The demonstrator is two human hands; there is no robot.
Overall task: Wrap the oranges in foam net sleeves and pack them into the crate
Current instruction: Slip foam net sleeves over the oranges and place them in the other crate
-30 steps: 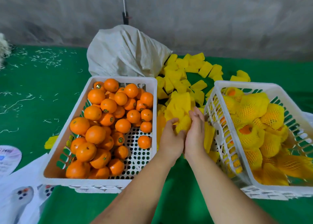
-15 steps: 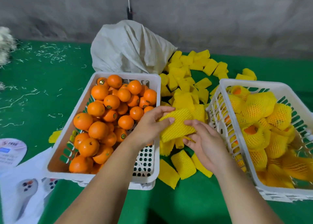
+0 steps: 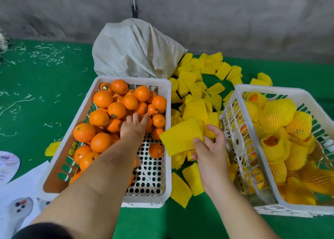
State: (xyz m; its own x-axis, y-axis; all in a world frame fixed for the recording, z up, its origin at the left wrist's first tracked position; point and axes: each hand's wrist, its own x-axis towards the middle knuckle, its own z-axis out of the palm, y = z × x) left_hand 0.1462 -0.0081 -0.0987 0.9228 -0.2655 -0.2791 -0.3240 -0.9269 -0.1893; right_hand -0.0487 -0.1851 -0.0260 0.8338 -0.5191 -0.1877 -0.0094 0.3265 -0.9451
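Half a second earlier both hands had been together on one yellow foam net sleeve (image 3: 181,138) between the two crates; now the left hand (image 3: 133,128) had let go and reached into the left crate (image 3: 168,148), fingers (image 3: 144,118) spread and extended over the piled oranges (image 3: 116,110), touching fruit but not yet curled round any that the view showed; the right hand (image 3: 210,144) alone kept the sleeve, thumb and curled fingers pinching its near end, holding it above the green counter (image 3: 27,97) between the crates. That split suggested the next wrap was beginning: sleeve ready, fruit being chosen.

The bare oranges were smooth, glossy and round, several carrying small dark stickers; they filled the far and left parts of the white perforated plastic crate, leaving its holed floor exposed near the right wall. The sleeve was a soft, open-mesh foam tube, pressed flat and ribbed; many loose sleeves (image 3: 198,86) lay heaped toward the counter's far edge beside a crumpled white woven sack (image 3: 133,52). The right crate (image 3: 240,130), slotted white plastic, held the wrapped oranges (image 3: 276,112), lumpy yellow bundles with orange peel showing at some open ends.
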